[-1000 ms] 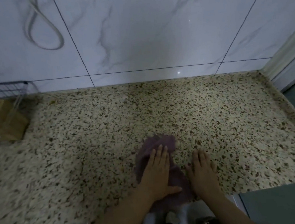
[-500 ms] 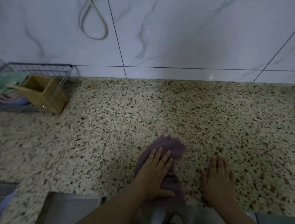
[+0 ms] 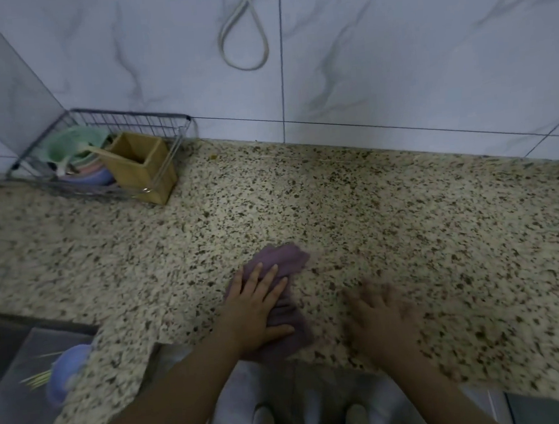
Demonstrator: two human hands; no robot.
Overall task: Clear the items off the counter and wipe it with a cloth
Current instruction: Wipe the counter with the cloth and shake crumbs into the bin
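Two hands down: left hand (image 3: 257, 309) splayed flat, pressing purple cloth (image 3: 277, 269) at counter's (image 3: 405, 208) front edge; right hand (image 3: 385, 317) flat, empty, on bare stone. Cloth looks soft, light, bunches easily; palm pressure mid-cloth beats pinching.

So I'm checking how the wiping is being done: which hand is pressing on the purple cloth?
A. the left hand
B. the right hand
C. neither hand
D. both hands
A: the left hand lies flat on the purple cloth, while the right hand rests open on the bare speckled counter beside it.
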